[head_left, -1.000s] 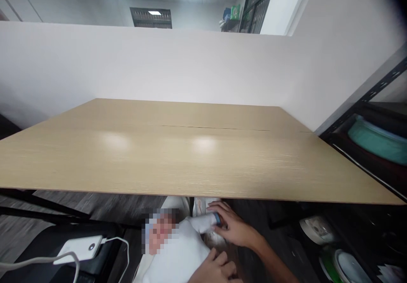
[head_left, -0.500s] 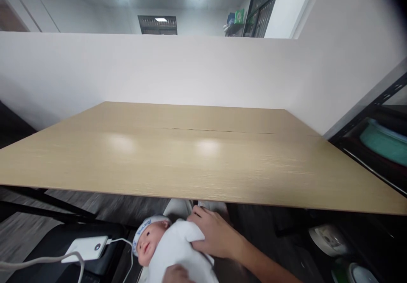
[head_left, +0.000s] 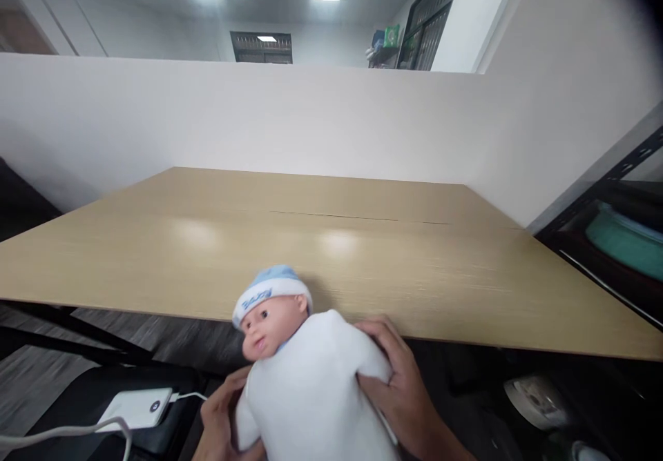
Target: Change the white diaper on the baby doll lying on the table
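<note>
A baby doll [head_left: 305, 378] in a white suit and a blue-and-white cap is held upright in front of me, its head level with the near edge of the wooden table [head_left: 321, 254]. My right hand [head_left: 398, 392] wraps round the doll's right side, fingers curled on the fabric. My left hand [head_left: 220, 423] grips the doll's lower left side, partly hidden behind the body.
A white power bank [head_left: 137, 408] with a white cable lies on a black surface at lower left. A black shelf rack [head_left: 611, 219] holding a teal bowl stands at the right. A white partition wall [head_left: 290, 123] runs behind the table. Dishes lie low at the right.
Both hands have lifted the doll from below the table edge up to table height. The doll now stands upright and its head overlaps the tabletop.
</note>
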Tool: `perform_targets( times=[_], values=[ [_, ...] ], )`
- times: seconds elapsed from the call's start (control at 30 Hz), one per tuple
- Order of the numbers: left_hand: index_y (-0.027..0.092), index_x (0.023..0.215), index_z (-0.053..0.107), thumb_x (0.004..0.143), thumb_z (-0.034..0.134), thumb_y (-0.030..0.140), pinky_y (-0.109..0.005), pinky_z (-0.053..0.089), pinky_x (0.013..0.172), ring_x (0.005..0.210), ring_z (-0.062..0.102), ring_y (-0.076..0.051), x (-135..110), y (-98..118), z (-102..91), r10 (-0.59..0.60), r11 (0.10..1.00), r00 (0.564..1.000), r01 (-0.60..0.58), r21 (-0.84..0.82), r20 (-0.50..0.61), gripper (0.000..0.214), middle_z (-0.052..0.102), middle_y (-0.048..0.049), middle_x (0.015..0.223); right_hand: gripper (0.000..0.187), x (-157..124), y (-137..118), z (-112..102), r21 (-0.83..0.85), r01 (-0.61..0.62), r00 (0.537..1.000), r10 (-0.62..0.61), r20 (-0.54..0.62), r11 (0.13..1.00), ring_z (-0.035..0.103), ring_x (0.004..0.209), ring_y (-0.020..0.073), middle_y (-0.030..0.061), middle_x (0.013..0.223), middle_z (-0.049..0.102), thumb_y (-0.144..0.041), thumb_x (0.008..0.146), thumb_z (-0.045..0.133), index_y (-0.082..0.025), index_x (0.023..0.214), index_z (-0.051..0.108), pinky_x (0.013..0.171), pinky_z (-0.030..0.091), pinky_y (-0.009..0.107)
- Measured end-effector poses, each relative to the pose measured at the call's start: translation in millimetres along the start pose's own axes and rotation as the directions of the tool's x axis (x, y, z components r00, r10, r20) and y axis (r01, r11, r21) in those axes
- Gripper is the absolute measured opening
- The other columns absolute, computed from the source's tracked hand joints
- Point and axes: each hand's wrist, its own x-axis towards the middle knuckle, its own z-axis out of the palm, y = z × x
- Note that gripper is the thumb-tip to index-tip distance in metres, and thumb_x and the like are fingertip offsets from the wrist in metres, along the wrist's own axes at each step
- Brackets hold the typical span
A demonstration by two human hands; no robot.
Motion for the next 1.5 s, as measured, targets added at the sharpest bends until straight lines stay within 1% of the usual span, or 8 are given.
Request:
perform_targets(
  times=[0.13,0.27,0.4,0.67,0.9,1.1,1.23,1.5],
  values=[
    [0.025,0.139,0.039,0.089,0.066,0.041,-0.048,0.058,0.098,0.119,0.068,-0.032,39,27,-18.8,0.048,0.999,0.994,-0.049,0.009,0.102,0.059,0.066,-0.0128,0.132,0.033,25,15,-26,-0.1,-0.046,0.992,0.034,-0.118,0.994,0.061,0.111,0.0268,0.0065,0.116,0.066,-0.028,0.087,0.06,-0.025,0.118,0.066,0.098,0.051,0.039],
    [0.027,0.138,0.041,0.093,0.062,0.039,-0.041,0.057,0.095,0.115,0.069,-0.029,108,61,-35.9,0.107,0.994,0.961,-0.108,-0.008,0.256,0.051,0.068,-0.009,0.131,0.028,53,38,-56,-0.32,-0.059,0.99,0.015,-0.139,0.946,0.063,0.106,0.0259,0.0053,0.113,0.066,-0.028,0.087,0.061,-0.026,0.114,0.069,0.093,0.053,0.038],
    [0.025,0.135,0.049,0.088,0.064,0.034,-0.042,0.053,0.098,0.12,0.066,-0.03,159,72,-33.9,0.154,0.985,0.94,-0.171,0.032,0.304,0.05,0.068,-0.0091,0.135,0.026,69,66,-76,-0.494,-0.046,0.994,-0.011,-0.113,0.868,0.064,0.102,0.0263,0.0063,0.112,0.065,-0.035,0.09,0.065,-0.025,0.114,0.069,0.089,0.053,0.039],
    [0.018,0.129,0.059,0.088,0.066,0.049,-0.044,0.048,0.098,0.113,0.064,-0.033,219,60,-12.4,0.136,0.957,0.963,-0.189,0.219,0.234,0.052,0.071,-0.0111,0.125,0.034,85,95,-89,-0.604,-0.043,0.989,-0.05,-0.137,0.796,0.063,0.11,0.0276,0.0074,0.12,0.065,-0.045,0.096,0.063,-0.025,0.123,0.063,0.094,0.052,0.041],
    [0.019,0.121,0.064,0.093,0.063,0.058,-0.043,0.045,0.093,0.107,0.06,-0.032,238,39,0.4,0.186,0.919,0.952,-0.256,0.301,0.242,0.049,0.071,-0.0094,0.113,0.034,89,101,-99,-0.616,-0.021,0.995,-0.044,-0.091,0.788,0.063,0.112,0.0268,0.0066,0.122,0.067,-0.038,0.094,0.06,-0.025,0.126,0.061,0.095,0.05,0.04],
    [0.02,0.113,0.065,0.092,0.063,0.065,-0.041,0.045,0.086,0.101,0.06,-0.031,254,25,8.5,0.222,0.896,0.945,-0.295,0.333,0.239,0.049,0.07,-0.0083,0.106,0.034,102,110,-114,-0.631,-0.054,0.995,-0.009,-0.096,0.774,0.062,0.108,0.0291,0.0074,0.114,0.07,-0.054,0.098,0.061,-0.025,0.115,0.064,0.092,0.048,0.041],
    [0.02,0.11,0.065,0.092,0.061,0.067,-0.041,0.045,0.085,0.098,0.061,-0.031,270,20,15.1,0.253,0.88,0.943,-0.318,0.353,0.218,0.051,0.071,-0.0088,0.104,0.034,120,121,-115,-0.654,-0.033,0.996,-0.03,-0.085,0.755,0.063,0.104,0.0287,0.0066,0.108,0.072,-0.056,0.1,0.056,-0.024,0.108,0.064,0.089,0.047,0.039],
    [0.02,0.108,0.064,0.092,0.057,0.071,-0.042,0.044,0.086,0.101,0.062,-0.033,323,3,32.5,0.265,0.842,0.949,-0.313,0.44,0.168,0.054,0.072,-0.0106,0.106,0.02,187,153,-112,-0.752,-0.015,0.995,-0.061,-0.074,0.659,0.064,0.096,0.0278,0.0093,0.101,0.071,-0.036,0.094,0.059,-0.019,0.105,0.063,0.084,0.046,0.036]
  ],
)
